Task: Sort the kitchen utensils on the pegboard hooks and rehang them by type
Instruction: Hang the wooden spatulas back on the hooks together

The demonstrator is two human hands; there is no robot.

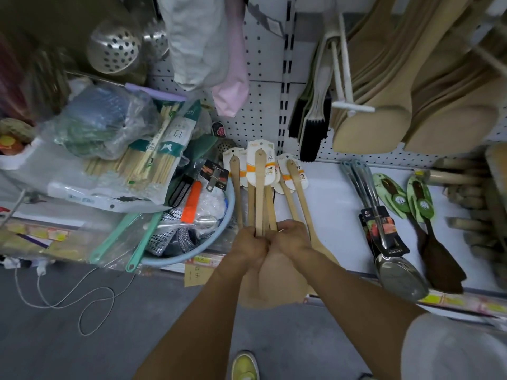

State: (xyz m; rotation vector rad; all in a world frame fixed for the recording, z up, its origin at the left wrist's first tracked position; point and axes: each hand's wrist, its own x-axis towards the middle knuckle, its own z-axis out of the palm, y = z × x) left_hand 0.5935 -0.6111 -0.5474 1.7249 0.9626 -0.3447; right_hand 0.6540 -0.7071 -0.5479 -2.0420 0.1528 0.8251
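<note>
**Me:** Head view is showing both my hands bunched together low in the middle. My left hand (251, 246) is wrapping round a fan of bamboo spatulas (260, 193), gripping them at the handle just above the blades, and my right hand (292, 239) is closing on the same bundle from the right.

**Helper:** Where are they sitting?

**Me:** I'm holding them over the near edge of the white shelf (337, 204), card-tagged handle ends pointing far, toward the pegboard (263, 64); the broad blades are hanging near me, under my wrists.

**Helper:** How are they feeling to handle?

**Me:** I'm judging them light and stiff, smooth enough to slide against each other. Gripping near the blades is leaving the far ends splaying, so for hanging I'd shift my hold toward the tags, where the holes are.

**Helper:** And around you?

**Me:** To the right, steel ladles (384, 229) and dark wooden spatulas (428, 234) with green tags are lying on the shelf. Far right, big pale wooden spatulas (384, 105) are hanging on a white hook (345, 78), brushes (312, 127) beside them. To the left, a blue basin (219, 248) of oddments, chopstick packs (153, 157), and perforated steel skimmers (115, 50) farther back.
</note>
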